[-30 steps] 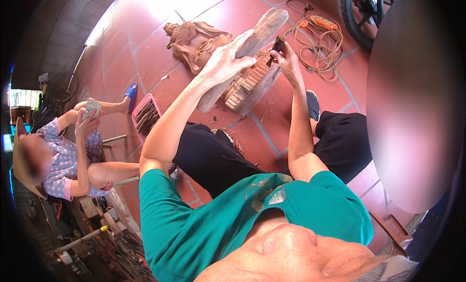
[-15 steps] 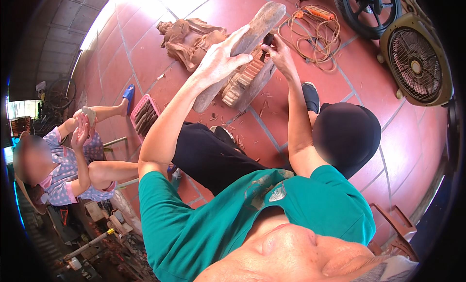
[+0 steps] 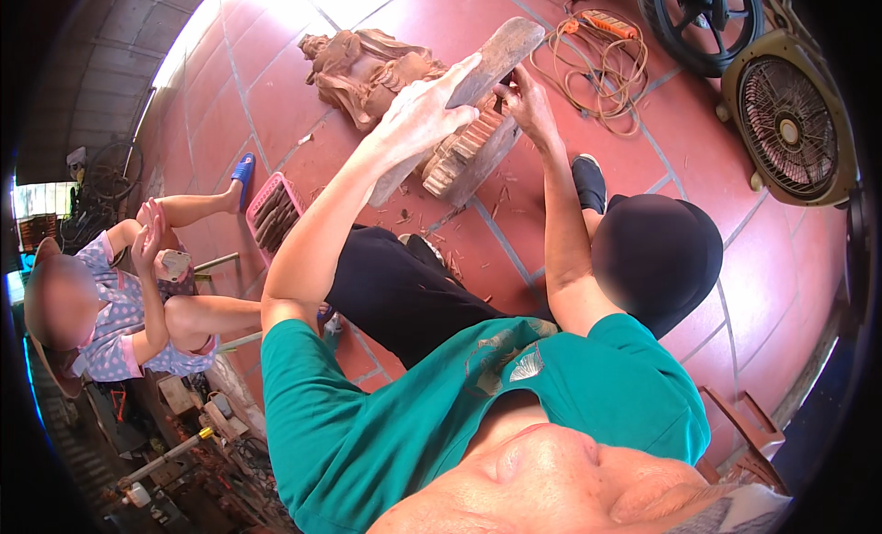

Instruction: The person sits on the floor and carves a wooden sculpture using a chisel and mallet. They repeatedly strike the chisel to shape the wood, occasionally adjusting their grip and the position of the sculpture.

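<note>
My left hand (image 3: 418,111) is closed around a long, flat wooden club (image 3: 501,56), which slants up to the right over the work. Under it lies a carved wooden block (image 3: 459,157) with ridged, stepped edges, resting on the floor. My right hand (image 3: 528,107) is at the block's far right end, its fingers pinched around a dark-handled chisel (image 3: 506,80). Most of the chisel is hidden by the club and my fingers. Just beyond my left hand, a larger carved wooden figure (image 3: 367,74) lies on the tiles.
A pink basket (image 3: 299,196) of dark, stick-like tools stands left of my leg. A person (image 3: 115,304) in a dotted outfit sits at the left. An orange power strip (image 3: 608,24) with coiled cord, a box fan (image 3: 788,130) and a wheel (image 3: 703,24) are at the right. Wood chips litter the red tiles.
The club's far end has dropped slightly toward me, and less of the chisel shows now. My right hand has shifted a little. The other person's hands have moved up from a pale object.
</note>
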A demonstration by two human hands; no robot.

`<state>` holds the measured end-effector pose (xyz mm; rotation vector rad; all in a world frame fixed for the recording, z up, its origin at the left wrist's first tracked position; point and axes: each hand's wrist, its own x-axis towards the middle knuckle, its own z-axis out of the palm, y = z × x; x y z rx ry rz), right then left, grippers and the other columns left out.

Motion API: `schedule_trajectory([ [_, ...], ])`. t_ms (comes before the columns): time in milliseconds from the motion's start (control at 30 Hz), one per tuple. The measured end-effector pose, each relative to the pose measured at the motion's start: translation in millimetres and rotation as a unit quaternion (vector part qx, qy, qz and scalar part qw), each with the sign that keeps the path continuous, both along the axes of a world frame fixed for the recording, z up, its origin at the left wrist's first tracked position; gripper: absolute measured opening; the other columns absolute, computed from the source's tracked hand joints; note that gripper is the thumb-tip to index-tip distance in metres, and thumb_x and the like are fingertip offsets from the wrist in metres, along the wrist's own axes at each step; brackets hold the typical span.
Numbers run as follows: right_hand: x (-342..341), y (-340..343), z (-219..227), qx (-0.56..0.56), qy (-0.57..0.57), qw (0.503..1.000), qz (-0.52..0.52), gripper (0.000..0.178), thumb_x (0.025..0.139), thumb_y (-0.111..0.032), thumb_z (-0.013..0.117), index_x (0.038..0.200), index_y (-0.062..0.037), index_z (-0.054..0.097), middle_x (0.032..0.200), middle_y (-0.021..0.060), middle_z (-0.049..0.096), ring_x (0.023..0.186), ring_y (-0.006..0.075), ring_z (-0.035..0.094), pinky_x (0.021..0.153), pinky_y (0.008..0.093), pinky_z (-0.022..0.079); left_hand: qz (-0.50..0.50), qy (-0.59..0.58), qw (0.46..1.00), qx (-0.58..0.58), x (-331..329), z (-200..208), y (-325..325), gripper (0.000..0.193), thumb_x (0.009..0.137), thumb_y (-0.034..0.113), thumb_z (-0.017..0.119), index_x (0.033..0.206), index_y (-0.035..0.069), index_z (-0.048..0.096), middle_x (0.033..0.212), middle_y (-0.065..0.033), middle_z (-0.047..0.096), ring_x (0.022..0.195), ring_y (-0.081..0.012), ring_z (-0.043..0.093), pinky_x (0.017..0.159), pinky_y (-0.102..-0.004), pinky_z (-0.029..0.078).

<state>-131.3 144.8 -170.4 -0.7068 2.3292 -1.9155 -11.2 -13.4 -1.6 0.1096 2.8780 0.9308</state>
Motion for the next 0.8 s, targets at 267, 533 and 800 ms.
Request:
schedule_trajectory([
  [267,-8.2,-1.2,-13.2,-0.035,0.012,0.999,-0.007,0.036,0.092,-0.019,0.073,0.122,-0.0066,0.057,0.1,0.0163,0.074,0.089,0.0305,0.073,0.075,0.0412,0.053,0.025,0.14,0.985,0.096,-1.6,1.1,4.0,0.077,0.09,0.035,0.071,0.157,0.018,0.038,0.149,-0.0197,0.053,0.133,-0.0365,0.055,0.111,-0.0441,0.043],
  [533,-11.9,0.0,-16.7,-0.101,-0.059,0.993,0.01,0.033,0.096,-0.02,0.07,0.121,-0.0042,0.056,0.099,0.0129,0.074,0.085,0.0229,0.073,0.076,0.0379,0.055,0.026,-0.006,1.0,0.017,-3.8,2.2,1.1,0.078,0.089,0.033,0.071,0.157,0.02,0.037,0.145,-0.0208,0.056,0.129,-0.0376,0.057,0.11,-0.0449,0.044],
  [800,-18.5,0.9,-26.6,-0.132,-0.129,0.983,-0.02,0.029,0.1,-0.014,0.063,0.124,-0.0019,0.052,0.096,0.0093,0.07,0.08,0.016,0.071,0.067,0.0325,0.057,0.025,0.026,0.998,0.056,1.3,-0.6,-6.3,0.075,0.089,0.029,0.071,0.156,0.014,0.04,0.155,-0.017,0.046,0.14,-0.0341,0.047,0.117,-0.0441,0.036],
])
